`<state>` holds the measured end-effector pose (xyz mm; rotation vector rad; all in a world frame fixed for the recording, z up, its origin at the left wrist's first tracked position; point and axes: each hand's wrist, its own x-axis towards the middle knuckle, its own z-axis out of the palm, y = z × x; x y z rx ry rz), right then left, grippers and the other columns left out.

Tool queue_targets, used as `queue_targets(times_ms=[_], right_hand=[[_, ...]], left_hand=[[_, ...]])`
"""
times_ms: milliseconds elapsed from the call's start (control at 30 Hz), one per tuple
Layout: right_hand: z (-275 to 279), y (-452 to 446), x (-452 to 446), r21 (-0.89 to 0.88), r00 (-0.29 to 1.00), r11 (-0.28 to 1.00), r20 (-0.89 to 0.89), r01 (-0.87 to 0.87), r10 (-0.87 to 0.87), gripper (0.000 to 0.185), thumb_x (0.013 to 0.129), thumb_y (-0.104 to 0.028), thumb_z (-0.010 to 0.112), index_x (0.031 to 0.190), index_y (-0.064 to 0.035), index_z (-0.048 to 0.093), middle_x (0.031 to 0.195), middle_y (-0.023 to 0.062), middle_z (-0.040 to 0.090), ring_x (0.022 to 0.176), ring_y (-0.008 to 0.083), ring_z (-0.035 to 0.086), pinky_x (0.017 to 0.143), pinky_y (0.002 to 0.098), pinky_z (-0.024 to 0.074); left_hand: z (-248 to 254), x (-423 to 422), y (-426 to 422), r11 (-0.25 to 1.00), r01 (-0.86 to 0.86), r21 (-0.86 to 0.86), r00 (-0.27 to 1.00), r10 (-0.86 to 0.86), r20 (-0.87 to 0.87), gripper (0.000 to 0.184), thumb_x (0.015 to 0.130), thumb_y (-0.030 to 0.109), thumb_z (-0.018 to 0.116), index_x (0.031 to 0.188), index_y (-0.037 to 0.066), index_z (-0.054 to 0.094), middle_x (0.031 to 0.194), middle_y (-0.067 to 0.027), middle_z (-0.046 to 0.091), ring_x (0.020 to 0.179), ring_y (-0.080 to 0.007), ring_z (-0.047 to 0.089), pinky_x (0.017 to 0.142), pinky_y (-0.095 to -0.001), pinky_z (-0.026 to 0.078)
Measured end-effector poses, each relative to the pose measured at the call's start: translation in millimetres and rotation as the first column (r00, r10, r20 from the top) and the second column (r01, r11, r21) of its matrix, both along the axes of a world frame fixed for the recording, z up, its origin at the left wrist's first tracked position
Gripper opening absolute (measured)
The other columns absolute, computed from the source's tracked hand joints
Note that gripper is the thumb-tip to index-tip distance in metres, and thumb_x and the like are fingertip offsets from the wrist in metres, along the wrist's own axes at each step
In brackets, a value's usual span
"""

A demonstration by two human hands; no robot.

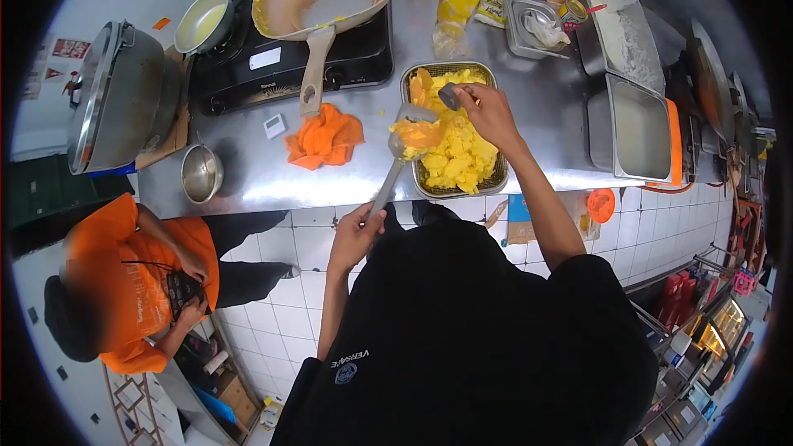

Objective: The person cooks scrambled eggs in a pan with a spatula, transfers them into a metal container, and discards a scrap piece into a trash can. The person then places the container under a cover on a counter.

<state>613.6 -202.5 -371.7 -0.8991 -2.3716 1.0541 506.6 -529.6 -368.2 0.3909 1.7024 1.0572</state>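
Observation:
My left hand (353, 238) is closed around the handle of a grey spatula (386, 187). Its head is over the left side of a metal tray (409, 87) and carries some orange-yellow food. Inside the tray lies a heap of lumpy yellow food (459, 157) that looks like scrambled egg. Above the heap, my right hand (489, 116) pinches a small dark grey piece (449, 97), whose kind I cannot make out. An orange cloth (324, 137) lies to the left of the tray.
A food-smeared frying pan (330, 0) stands on a black stove (239, 83), its handle pointing toward me. A pale bowl (204, 22), large pot (132, 99), small metal bowl (201, 173) and timer (274, 125) are leftward. Metal containers (632, 132) stand right. A person in orange (140, 281) is at left.

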Motion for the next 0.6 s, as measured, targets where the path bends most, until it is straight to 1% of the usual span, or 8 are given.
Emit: queue_targets(times_ms=[67, 100, 200, 300, 400, 500, 600], right_hand=[[4, 1, 2, -0.058, 0.998, 0.997, 0.026, 0.058, -0.056, 0.027, 0.094, -0.023, 0.060, 0.100, 0.0013, 0.070, 0.079, 0.0152, 0.069, 0.069, 0.0245, 0.066, 0.067, 0.0323, 0.0488], [4, -2, 3, -0.094, 0.996, 0.992, 0.045, 0.086, -0.083, 0.028, 0.094, -0.024, 0.060, 0.100, 0.0017, 0.070, 0.078, 0.0152, 0.069, 0.067, 0.0231, 0.065, 0.066, 0.0315, 0.0488], [0, -6, 2, -0.098, 0.993, 0.991, -0.069, 0.093, -0.100, 0.028, 0.095, -0.023, 0.060, 0.101, 0.0023, 0.069, 0.078, 0.0151, 0.069, 0.064, 0.0205, 0.064, 0.065, 0.0310, 0.0485], [-1, -9, -9, -0.099, 0.996, 0.992, -0.028, 0.081, -0.084, 0.027, 0.094, -0.021, 0.060, 0.102, 0.0028, 0.069, 0.080, 0.0159, 0.070, 0.068, 0.0229, 0.066, 0.066, 0.0330, 0.0492], [-20, -8, -27, 0.059, 0.992, 0.998, -0.121, 0.028, -0.020, 0.027, 0.093, -0.020, 0.059, 0.104, 0.0025, 0.068, 0.082, 0.0176, 0.069, 0.074, 0.0249, 0.067, 0.067, 0.0347, 0.0496], [-21, -19, -37, 0.043, 0.996, 0.995, 0.027, -0.087, 0.086, 0.027, 0.092, -0.020, 0.054, 0.102, -0.0001, 0.069, 0.087, 0.0217, 0.067, 0.081, 0.0385, 0.064, 0.074, 0.0428, 0.0495], [-26, -16, -38, 0.038, 0.973, 0.974, 0.065, -0.225, 0.222, 0.026, 0.092, -0.019, 0.052, 0.098, -0.0010, 0.069, 0.084, 0.0224, 0.066, 0.080, 0.0396, 0.063, 0.074, 0.0447, 0.0490]], left_hand=[[2, 4, 3, 1.000, 0.005, -0.013, 0.999, -0.004, 0.052, 0.025, 0.096, 0.025, 0.059, 0.109, 0.004, 0.065, 0.067, 0.0038, 0.054, 0.049, -0.0025, 0.043, 0.044, -0.0205, 0.033], [-1, 5, 3, 1.000, 0.003, 0.015, 0.997, -0.004, 0.074, 0.023, 0.097, 0.024, 0.058, 0.106, 0.004, 0.064, 0.066, 0.0041, 0.053, 0.048, -0.0025, 0.042, 0.043, -0.0202, 0.032], [3, 12, 7, 1.000, -0.019, -0.006, 0.995, 0.019, 0.102, 0.022, 0.097, 0.024, 0.058, 0.103, 0.004, 0.064, 0.066, 0.0043, 0.053, 0.048, -0.0020, 0.041, 0.043, -0.0201, 0.031], [5, 14, 6, 0.999, -0.034, -0.009, 0.997, 0.035, 0.074, 0.021, 0.097, 0.024, 0.058, 0.104, 0.005, 0.064, 0.066, 0.0043, 0.053, 0.048, -0.0019, 0.041, 0.043, -0.0200, 0.031], [3, 13, 2, 0.998, -0.058, -0.005, 0.996, 0.058, 0.072, 0.021, 0.097, 0.023, 0.058, 0.104, 0.005, 0.064, 0.067, 0.0040, 0.053, 0.048, -0.0019, 0.042, 0.043, -0.0201, 0.031], [11, 10, 1, 0.999, -0.041, -0.029, 0.999, 0.041, 0.008, 0.022, 0.097, 0.024, 0.058, 0.106, 0.005, 0.065, 0.067, 0.0039, 0.053, 0.049, -0.0020, 0.042, 0.043, -0.0206, 0.032], [13, 12, -2, 0.996, -0.086, -0.035, 0.996, 0.087, 0.020, 0.024, 0.097, 0.024, 0.058, 0.108, 0.005, 0.065, 0.067, 0.0039, 0.053, 0.048, -0.0024, 0.042, 0.043, -0.0212, 0.032]])
